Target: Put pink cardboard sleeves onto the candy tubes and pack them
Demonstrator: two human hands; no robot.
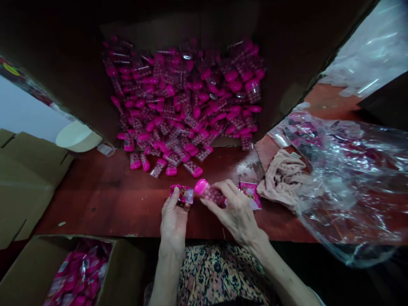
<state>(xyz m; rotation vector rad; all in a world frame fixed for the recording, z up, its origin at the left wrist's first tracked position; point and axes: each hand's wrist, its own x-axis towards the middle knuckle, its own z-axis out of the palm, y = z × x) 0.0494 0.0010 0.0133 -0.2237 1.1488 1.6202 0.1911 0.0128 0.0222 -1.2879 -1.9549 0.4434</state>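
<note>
The person's left hand [174,223] pinches a small pink-and-red printed foil sachet [182,193] between thumb and curled fingers. The right hand [232,208] has its fingers closed around a clear plastic tube with a rounded magenta cap [201,187]. Both are held just above a red wooden table [95,204], the cap right beside the sachet, though the dim light makes it hard to say whether they touch. A flat pink printed card [250,195] lies just beyond the right hand. Ahead, a large heap of matching magenta-capped clear tubes [181,97] is banked against dark brown cardboard [287,55], with a few loose ones near the hands. To the right lie a crumpled beige cloth [283,180] and a wrinkled clear plastic bag [350,182]. At lower left, an open brown cardboard box [127,263] holds pink packets [79,272].
</note>
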